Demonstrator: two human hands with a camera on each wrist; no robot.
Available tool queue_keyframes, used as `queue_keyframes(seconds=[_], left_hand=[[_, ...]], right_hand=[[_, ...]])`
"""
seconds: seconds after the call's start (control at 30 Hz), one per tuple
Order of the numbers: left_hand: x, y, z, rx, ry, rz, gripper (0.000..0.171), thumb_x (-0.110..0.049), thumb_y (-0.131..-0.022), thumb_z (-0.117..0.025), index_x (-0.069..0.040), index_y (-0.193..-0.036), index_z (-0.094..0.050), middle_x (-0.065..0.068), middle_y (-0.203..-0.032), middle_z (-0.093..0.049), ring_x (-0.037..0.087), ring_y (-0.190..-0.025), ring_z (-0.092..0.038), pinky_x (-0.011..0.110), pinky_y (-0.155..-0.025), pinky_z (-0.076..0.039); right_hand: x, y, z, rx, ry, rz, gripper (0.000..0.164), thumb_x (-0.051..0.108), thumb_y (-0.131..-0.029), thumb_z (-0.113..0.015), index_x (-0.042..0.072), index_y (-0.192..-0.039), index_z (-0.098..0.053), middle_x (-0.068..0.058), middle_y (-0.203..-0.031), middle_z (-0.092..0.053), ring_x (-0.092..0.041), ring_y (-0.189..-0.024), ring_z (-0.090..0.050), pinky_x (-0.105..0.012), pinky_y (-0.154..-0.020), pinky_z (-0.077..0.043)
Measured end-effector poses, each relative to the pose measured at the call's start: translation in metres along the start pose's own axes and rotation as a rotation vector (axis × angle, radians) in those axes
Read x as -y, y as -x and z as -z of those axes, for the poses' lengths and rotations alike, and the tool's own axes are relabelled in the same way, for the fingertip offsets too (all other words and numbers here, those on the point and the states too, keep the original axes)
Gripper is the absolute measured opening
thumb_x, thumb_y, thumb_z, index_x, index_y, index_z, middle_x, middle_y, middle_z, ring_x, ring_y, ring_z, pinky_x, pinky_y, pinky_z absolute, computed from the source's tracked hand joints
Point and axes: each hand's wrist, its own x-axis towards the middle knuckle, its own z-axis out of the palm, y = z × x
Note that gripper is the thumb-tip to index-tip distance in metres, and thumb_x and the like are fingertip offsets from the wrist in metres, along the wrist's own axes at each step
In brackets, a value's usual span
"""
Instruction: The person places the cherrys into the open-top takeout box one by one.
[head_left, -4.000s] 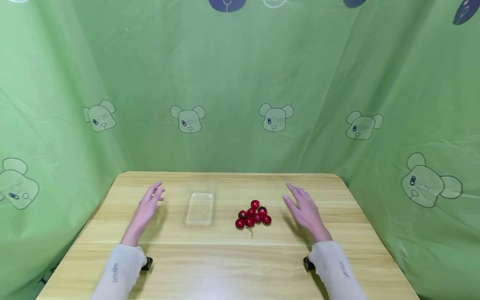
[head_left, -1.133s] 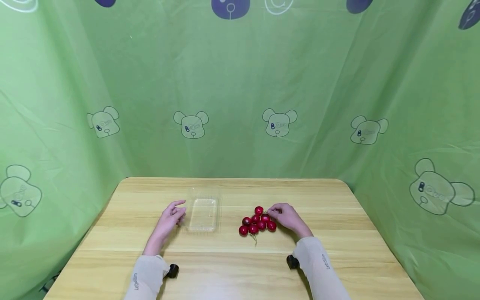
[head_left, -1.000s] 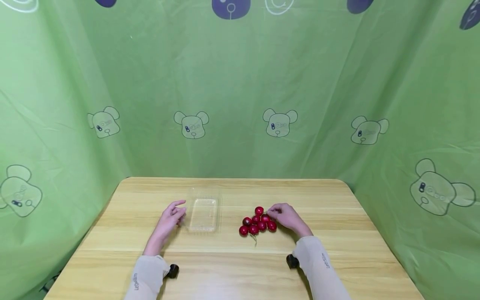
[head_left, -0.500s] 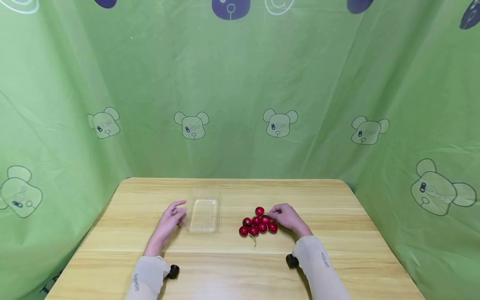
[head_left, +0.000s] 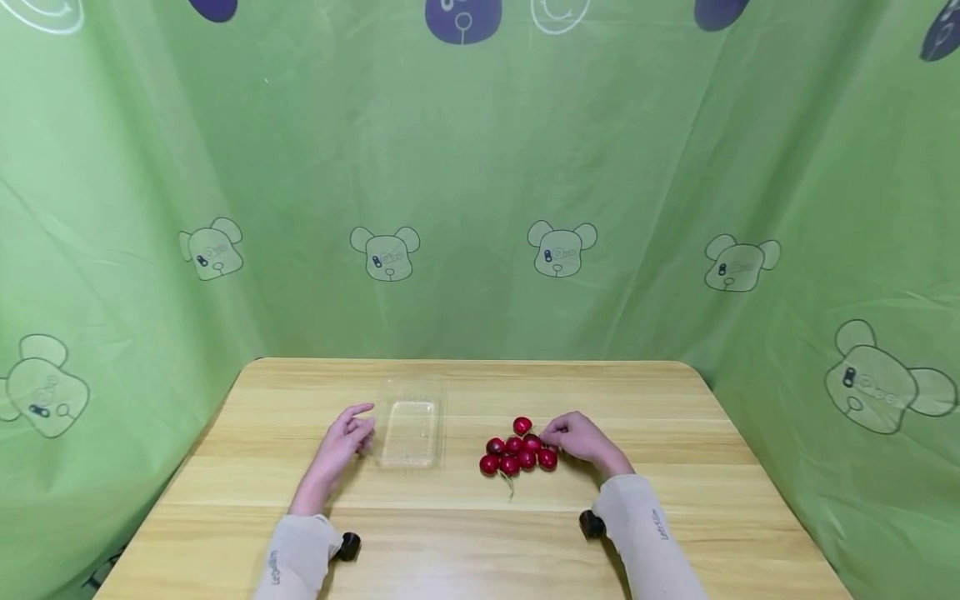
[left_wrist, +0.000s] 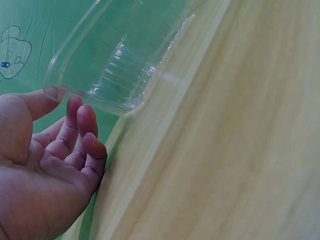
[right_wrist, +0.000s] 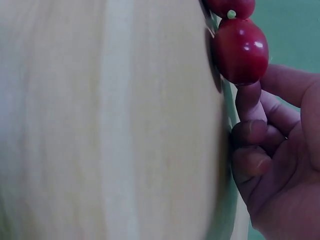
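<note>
Red cherries (head_left: 527, 459) lie bunched on the wooden table, a few with green stems showing. My right hand (head_left: 581, 438) is at the right side of the bunch, fingers curled and tips drawn together, pinching at a cherry (head_left: 532, 442). In the right wrist view a nearer cherry (right_wrist: 241, 51) partly hides those fingertips, so the exact contact is unclear. To the left, my left hand (head_left: 342, 442) stays beside a clear plastic box (head_left: 408, 460) with its lid folded back. In the left wrist view, the loosely bent fingers (left_wrist: 86, 119) are at the box's rim.
The wooden table (head_left: 465, 542) has rounded far corners. A green curtain (head_left: 480, 167) with printed bear heads surrounds its back and sides. A black wrist camera (head_left: 348, 547) is strapped at the left cuff, another wrist camera (head_left: 592, 524) at the right.
From wide apart four seconds ago, both hands have come inward, the left to the box and the right to the cherries. During the last second they have barely moved; the right shifts slightly rightward.
</note>
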Motion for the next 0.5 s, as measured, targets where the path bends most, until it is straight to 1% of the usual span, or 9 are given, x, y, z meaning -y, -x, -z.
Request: queue_keyframes(seconds=[0.13,0.23,0.37,0.5], left_hand=[[-0.0002,0.0001,-0.0002,0.006,0.001,0.002,0.049,-0.019,-0.108,-0.056,-0.006,-0.154,-0.042,0.014,-0.108,-0.063,0.017,-0.083,-0.057,0.027,-0.073,-0.05],[0.0018,-0.0008,-0.0006,-0.001,-0.003,-0.015,0.05,-0.02,-0.107,-0.057,-0.006,-0.153,-0.044,0.01,-0.104,-0.063,0.015,-0.082,-0.057,0.026,-0.073,-0.049],[0.0021,-0.0012,-0.001,-0.007,-0.008,-0.033,0.048,-0.02,-0.107,-0.059,-0.006,-0.151,-0.047,0.009,-0.1,-0.063,0.015,-0.08,-0.057,0.026,-0.072,-0.049],[0.0019,-0.0009,-0.0013,-0.002,0.001,-0.03,0.048,-0.019,-0.106,-0.059,-0.007,-0.15,-0.048,0.009,-0.098,-0.061,0.015,-0.079,-0.056,0.026,-0.071,-0.049]], right_hand=[[-0.0001,0.0004,0.0,-0.02,-0.001,-0.004,0.014,0.012,-0.099,-0.067,0.005,-0.098,-0.079,-0.004,-0.086,-0.07,-0.015,-0.067,-0.054,-0.028,-0.062,-0.047],[-0.0001,0.0007,0.0008,-0.029,-0.014,-0.006,0.014,0.011,-0.099,-0.067,0.005,-0.1,-0.079,-0.005,-0.088,-0.07,-0.016,-0.067,-0.055,-0.029,-0.062,-0.047],[-0.001,0.0008,0.0014,-0.027,-0.026,-0.003,0.014,0.013,-0.1,-0.067,0.005,-0.1,-0.079,-0.006,-0.088,-0.069,-0.016,-0.068,-0.054,-0.028,-0.062,-0.046],[-0.0011,0.0009,0.0021,-0.012,-0.02,0.006,0.015,0.015,-0.1,-0.066,0.006,-0.099,-0.078,-0.005,-0.086,-0.069,-0.015,-0.068,-0.054,-0.027,-0.062,-0.046]])
